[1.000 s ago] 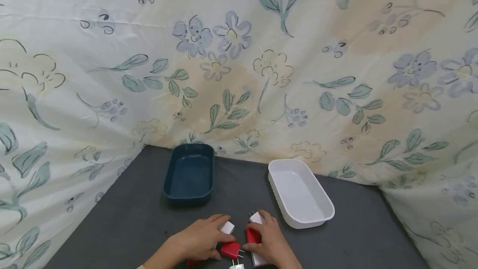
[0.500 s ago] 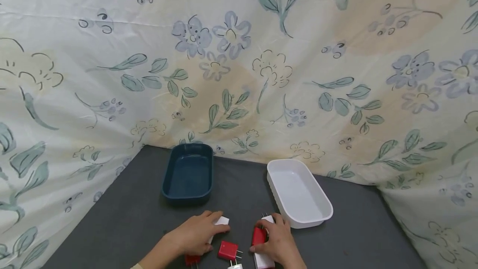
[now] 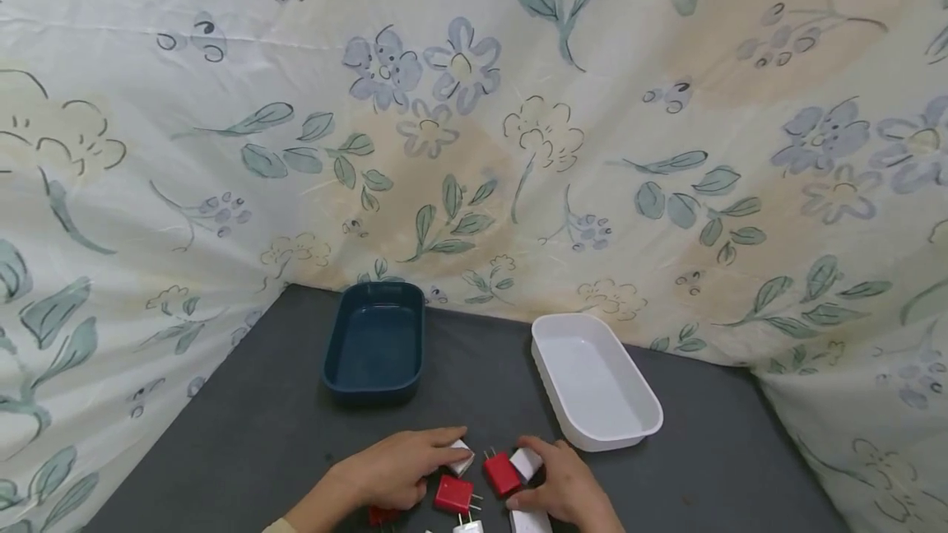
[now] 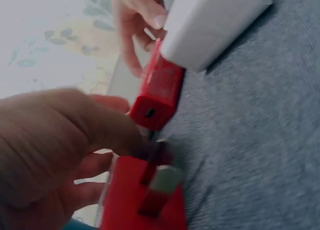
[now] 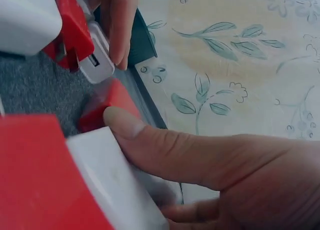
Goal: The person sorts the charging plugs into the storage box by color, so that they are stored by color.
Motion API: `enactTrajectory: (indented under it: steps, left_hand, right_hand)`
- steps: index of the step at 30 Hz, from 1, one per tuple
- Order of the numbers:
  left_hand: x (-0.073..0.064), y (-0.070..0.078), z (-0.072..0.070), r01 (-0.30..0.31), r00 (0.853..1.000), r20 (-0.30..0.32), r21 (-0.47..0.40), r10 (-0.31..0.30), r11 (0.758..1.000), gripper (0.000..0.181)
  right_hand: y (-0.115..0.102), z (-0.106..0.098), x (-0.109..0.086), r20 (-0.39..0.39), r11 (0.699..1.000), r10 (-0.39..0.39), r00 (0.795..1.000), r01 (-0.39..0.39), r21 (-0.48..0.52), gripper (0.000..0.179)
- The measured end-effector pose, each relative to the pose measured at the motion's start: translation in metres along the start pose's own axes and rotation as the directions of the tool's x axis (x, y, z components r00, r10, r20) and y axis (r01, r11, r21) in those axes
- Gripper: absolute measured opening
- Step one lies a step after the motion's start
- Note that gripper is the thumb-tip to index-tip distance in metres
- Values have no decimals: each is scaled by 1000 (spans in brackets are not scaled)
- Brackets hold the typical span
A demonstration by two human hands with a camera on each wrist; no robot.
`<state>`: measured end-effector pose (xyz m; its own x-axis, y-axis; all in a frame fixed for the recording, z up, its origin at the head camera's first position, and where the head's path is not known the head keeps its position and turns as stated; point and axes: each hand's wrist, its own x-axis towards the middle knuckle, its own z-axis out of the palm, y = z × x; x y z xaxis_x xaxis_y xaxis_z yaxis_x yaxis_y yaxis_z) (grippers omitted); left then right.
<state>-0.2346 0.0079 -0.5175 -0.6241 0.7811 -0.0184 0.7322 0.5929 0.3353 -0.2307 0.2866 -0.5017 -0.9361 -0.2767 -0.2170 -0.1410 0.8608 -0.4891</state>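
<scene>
My left hand (image 3: 403,467) lays its forefingers over a white plug charger (image 3: 461,461), with the thumb tucked lower beside a red charger (image 3: 383,516). My right hand (image 3: 566,485) curls its index finger round another white charger (image 3: 525,464); whether the thumb touches it I cannot tell. Left of it lies a red charger (image 3: 502,475), prongs pointing away. In the right wrist view, the right thumb tip is by a large white charger (image 5: 107,175). Between the hands sits a red charger (image 3: 453,494) with its prongs to the right, a white charger (image 3: 470,526) below it.
Behind the hands stand a dark blue tray (image 3: 374,391) at the left and a white tray (image 3: 603,442) at the right. A floral cloth (image 3: 474,171) hangs behind the dark grey table (image 3: 244,442). More red chargers (image 5: 45,175) lie near the right wrist.
The red charger has come out of my right hand and lies to its left. The white charger in that hand has turned and moved nearer. My left hand and its white charger shifted right.
</scene>
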Motion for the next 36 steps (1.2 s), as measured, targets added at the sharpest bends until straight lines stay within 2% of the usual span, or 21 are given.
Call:
enactTrajectory:
  steps: [3,4,7,11,13,16,18,21,24,27,31,34,36]
  left_hand:
    - [1,0,2,2,997,-71,55,2,998,64]
    - [1,-1,3,12,996,-89,71,-6,997,63]
    - [-2,-2,0,55,994,-98,87,-46,995,66]
    - [-7,0,-9,134,990,-54,65,-131,989,68]
    - [-9,3,-13,174,985,-25,48,-173,984,68]
    - [-9,6,-15,207,978,6,39,-208,978,66]
    - [-8,7,-15,210,977,20,47,-211,977,64]
    - [-6,7,-14,185,982,17,80,-187,980,61]
    - [-4,6,-13,153,988,4,106,-154,982,56]
    - [-2,6,-13,140,990,-1,117,-141,983,55]
    - [-2,11,-16,118,993,-10,149,-118,982,53]
    - [-5,21,-22,58,998,-45,159,-52,986,48]
    - [-6,30,-25,-15,998,-64,166,26,986,40]
  right_hand:
    - [0,2,-2,-3,997,-81,997,81,-9,57]
    - [-1,2,-2,-9,996,-84,996,84,-9,54]
    - [-1,1,-3,-59,998,-22,998,18,-61,52]
    - [4,-6,-5,-101,989,87,991,-98,-108,54]
    - [7,-9,-6,-117,987,101,988,-115,-115,53]
    - [4,-10,-5,-161,994,48,986,-63,-91,53]
    - [-1,-6,-2,-197,994,-53,979,32,-108,52]
    - [-14,1,5,-178,968,-217,960,188,-167,49]
    - [-22,7,9,-92,941,-297,950,275,-200,46]
    - [-23,9,9,-34,944,-270,962,258,-205,49]
    - [-17,9,7,-96,960,-203,974,179,-215,49]
    - [-13,7,6,-145,971,-192,971,166,-174,51]
    - [-12,5,5,-127,970,-212,969,194,-144,57]
